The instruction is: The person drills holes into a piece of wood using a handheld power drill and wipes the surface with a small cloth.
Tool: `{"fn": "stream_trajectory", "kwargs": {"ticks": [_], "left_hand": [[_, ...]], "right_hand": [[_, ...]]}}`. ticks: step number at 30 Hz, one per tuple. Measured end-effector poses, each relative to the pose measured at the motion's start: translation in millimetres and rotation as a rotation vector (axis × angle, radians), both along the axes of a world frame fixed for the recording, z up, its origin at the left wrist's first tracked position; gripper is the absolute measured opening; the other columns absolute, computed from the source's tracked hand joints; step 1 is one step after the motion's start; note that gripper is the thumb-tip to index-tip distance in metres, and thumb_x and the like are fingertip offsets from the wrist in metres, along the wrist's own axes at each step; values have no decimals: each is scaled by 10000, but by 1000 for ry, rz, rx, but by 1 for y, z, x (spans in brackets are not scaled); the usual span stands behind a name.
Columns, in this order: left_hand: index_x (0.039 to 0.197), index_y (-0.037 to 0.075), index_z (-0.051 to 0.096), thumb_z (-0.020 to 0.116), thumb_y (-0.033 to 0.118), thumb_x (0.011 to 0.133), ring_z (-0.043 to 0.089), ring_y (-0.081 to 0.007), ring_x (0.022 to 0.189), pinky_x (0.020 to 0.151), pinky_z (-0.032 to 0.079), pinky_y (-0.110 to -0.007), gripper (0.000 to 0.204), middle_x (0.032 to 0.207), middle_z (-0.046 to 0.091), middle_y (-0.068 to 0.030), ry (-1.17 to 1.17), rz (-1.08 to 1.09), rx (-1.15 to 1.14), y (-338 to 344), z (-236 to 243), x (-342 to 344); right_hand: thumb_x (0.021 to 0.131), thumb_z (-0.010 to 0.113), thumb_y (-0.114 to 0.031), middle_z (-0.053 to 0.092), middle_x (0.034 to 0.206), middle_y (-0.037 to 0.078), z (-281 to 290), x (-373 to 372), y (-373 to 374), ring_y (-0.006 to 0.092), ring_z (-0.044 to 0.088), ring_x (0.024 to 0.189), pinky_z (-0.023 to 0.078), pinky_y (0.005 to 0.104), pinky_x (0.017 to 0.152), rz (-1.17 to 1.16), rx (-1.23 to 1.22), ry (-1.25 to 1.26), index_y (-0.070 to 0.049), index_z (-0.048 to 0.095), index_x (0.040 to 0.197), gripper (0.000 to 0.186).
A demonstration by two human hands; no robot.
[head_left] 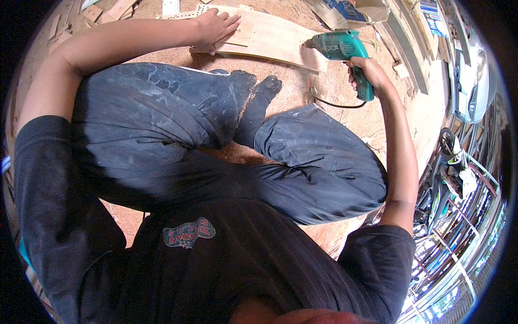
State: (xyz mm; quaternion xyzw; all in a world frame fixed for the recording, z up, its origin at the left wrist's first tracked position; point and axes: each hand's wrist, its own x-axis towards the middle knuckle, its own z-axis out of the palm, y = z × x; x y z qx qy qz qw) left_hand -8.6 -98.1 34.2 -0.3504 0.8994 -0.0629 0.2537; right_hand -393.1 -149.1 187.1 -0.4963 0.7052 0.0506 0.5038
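My left hand (218,31) lies with fingers spread on a long pale wooden board (283,43), over a smaller flat wood piece (240,36) on it. My right hand (366,73) grips a green power drill (337,44) by its handle, with the front end pointed left at the board's right part; whether the bit enters the wood cannot be told. A black cord (337,106) runs from the drill's base. The board lies beyond my bent legs (318,156) in dark, dusty trousers.
Wood offcuts (94,12) lie at the upper left. A cardboard box (364,12) and long planks (404,51) are at the upper right. Farther right are a silver car (469,86), what looks like a motorbike (450,173) and a rack of long metal bars (453,243).
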Motion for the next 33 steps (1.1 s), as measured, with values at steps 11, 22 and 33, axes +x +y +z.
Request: {"fn": "stream_trajectory", "kwargs": {"ticks": [11, 22, 33], "left_hand": [[1518, -16, 235, 701, 640, 770, 451, -237, 1320, 928, 473, -380, 1099, 1598, 241, -163, -84, -34, -16, 0, 2, -3], [1514, -18, 255, 661, 660, 792, 486, -234, 1267, 903, 476, -372, 1070, 1600, 240, -167, -94, -50, -4, -3, 0, -2], [1508, -27, 263, 666, 643, 798, 477, -253, 1277, 924, 470, -391, 1056, 1599, 239, -180, -80, -40, 15, -2, 8, -3]], "right_hand": [[821, 591, -237, 593, 647, 79, 0, 5, 2, 167, 569, 510, 486, 309, 502, 46, -25, 5, -21, 591, 798, 218], [811, 618, -245, 597, 664, 110, -13, -3, -2, 197, 585, 510, 494, 352, 483, 9, -19, -28, 0, 589, 889, 258], [803, 616, -223, 654, 719, 150, -6, 1, 3, 205, 627, 536, 520, 348, 502, 5, -26, -73, 35, 613, 879, 269]]}}
